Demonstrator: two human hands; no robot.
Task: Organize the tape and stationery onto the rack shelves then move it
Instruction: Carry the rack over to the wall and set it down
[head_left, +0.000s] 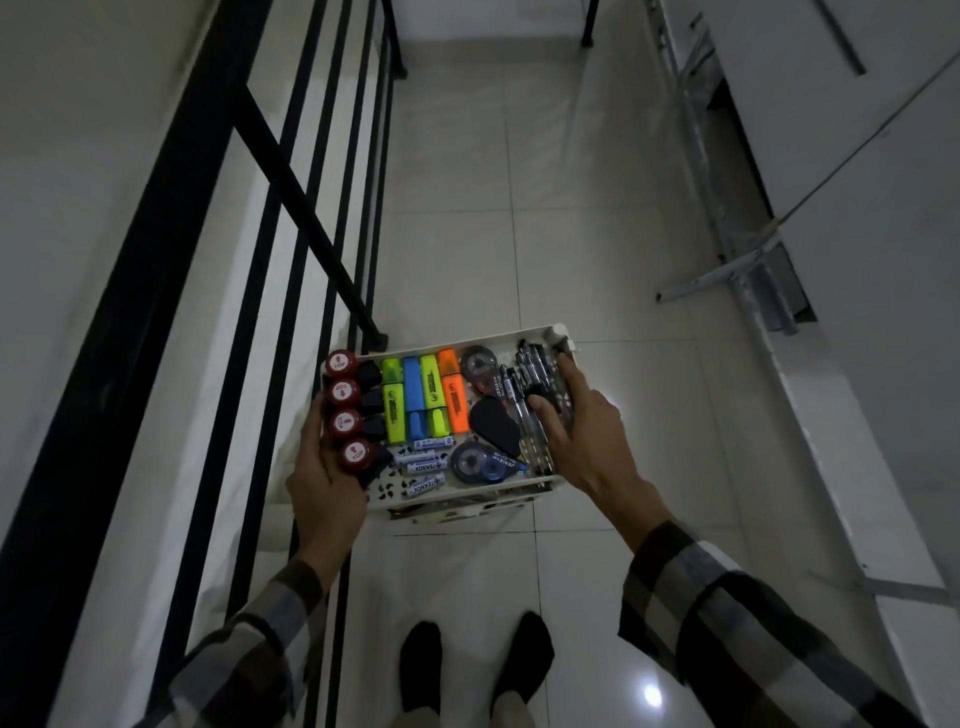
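Hands (322, 467) (582, 431) on rack (524, 335), black railing (311, 218) alongside

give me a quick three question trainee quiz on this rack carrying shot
1. True or false: the left hand grips the rack on the side with the red-capped stamps.
2. How many highlighters lie side by side on the top shelf? A) two B) four C) six
3. Fill in: the right hand rests over the ____ on the shelf's right side.

Key: 1 true; 2 B; 3 pens
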